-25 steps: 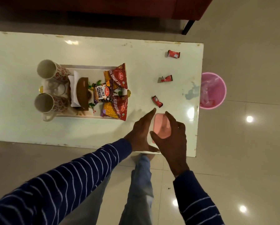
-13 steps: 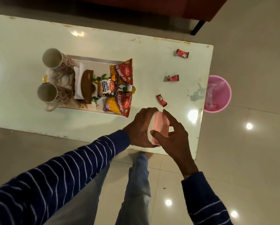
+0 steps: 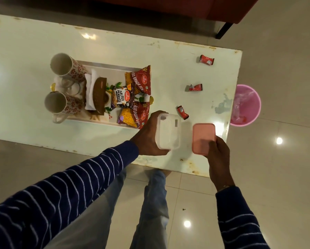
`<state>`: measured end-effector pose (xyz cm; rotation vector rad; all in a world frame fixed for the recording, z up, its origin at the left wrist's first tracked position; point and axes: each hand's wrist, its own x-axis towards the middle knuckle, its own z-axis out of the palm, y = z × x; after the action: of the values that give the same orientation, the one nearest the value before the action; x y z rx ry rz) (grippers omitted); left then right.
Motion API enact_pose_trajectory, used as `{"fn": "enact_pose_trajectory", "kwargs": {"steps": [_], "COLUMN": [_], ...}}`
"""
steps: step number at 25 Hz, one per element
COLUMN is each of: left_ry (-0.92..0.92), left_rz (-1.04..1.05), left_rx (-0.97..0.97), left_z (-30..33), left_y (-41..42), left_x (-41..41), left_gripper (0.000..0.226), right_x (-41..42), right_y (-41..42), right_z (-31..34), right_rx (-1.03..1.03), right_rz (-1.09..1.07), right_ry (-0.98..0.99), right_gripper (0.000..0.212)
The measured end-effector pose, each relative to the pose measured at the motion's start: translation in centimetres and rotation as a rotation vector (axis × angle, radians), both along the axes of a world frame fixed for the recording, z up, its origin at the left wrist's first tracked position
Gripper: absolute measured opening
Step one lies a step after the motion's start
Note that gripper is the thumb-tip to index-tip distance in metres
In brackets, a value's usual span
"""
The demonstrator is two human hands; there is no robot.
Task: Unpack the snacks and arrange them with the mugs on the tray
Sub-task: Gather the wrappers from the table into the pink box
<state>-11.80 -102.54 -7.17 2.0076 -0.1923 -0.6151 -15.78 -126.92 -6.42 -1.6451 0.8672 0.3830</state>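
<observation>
My left hand (image 3: 147, 139) grips a clear plastic container (image 3: 168, 131), open and with nothing visible inside, above the table's near edge. To its right my right hand (image 3: 219, 153) holds the container's pink lid (image 3: 202, 136), apart from the box. The white tray (image 3: 107, 67) at the left carries two floral mugs (image 3: 66, 64) (image 3: 60, 103), a brown holder with white napkins (image 3: 99, 96), a salted peanuts packet (image 3: 122, 97) and two red bhujia packets (image 3: 139, 79) (image 3: 134, 116). Three small red wrappers (image 3: 206, 59) (image 3: 195, 87) (image 3: 182, 112) lie on the table to the right.
The white table (image 3: 168, 69) ends just right of the wrappers. A pink bin (image 3: 247, 105) with a plastic liner stands on the tiled floor beyond that edge. A dark red sofa (image 3: 186, 6) runs along the far side. My legs (image 3: 150, 203) are below the near edge.
The closed pink-lidded box was between both hands. Now the lid is off: my right hand has carried it to the right while my left hand keeps the clear container.
</observation>
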Motion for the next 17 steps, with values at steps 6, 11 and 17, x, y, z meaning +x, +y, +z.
{"fn": "enact_pose_trajectory", "kwargs": {"steps": [6, 11, 17], "left_ry": [0.077, -0.132, -0.176], "left_rz": [0.009, 0.004, 0.025], "left_rx": [0.028, 0.202, 0.272], "left_z": [-1.4, -2.5, -3.3], "left_y": [0.3, 0.1, -0.3], "left_x": [-0.5, -1.1, -0.9], "left_gripper": [0.126, 0.119, 0.118], "right_x": [-2.1, -2.3, -0.7], "right_y": [-3.2, -3.7, -3.7], "right_z": [-4.3, -5.2, -4.5], "right_rx": [-0.037, -0.27, -0.502], "right_rz": [-0.121, -0.004, 0.147], "right_ry": [0.124, 0.18, 0.03], "right_gripper": [0.038, 0.036, 0.04]}}
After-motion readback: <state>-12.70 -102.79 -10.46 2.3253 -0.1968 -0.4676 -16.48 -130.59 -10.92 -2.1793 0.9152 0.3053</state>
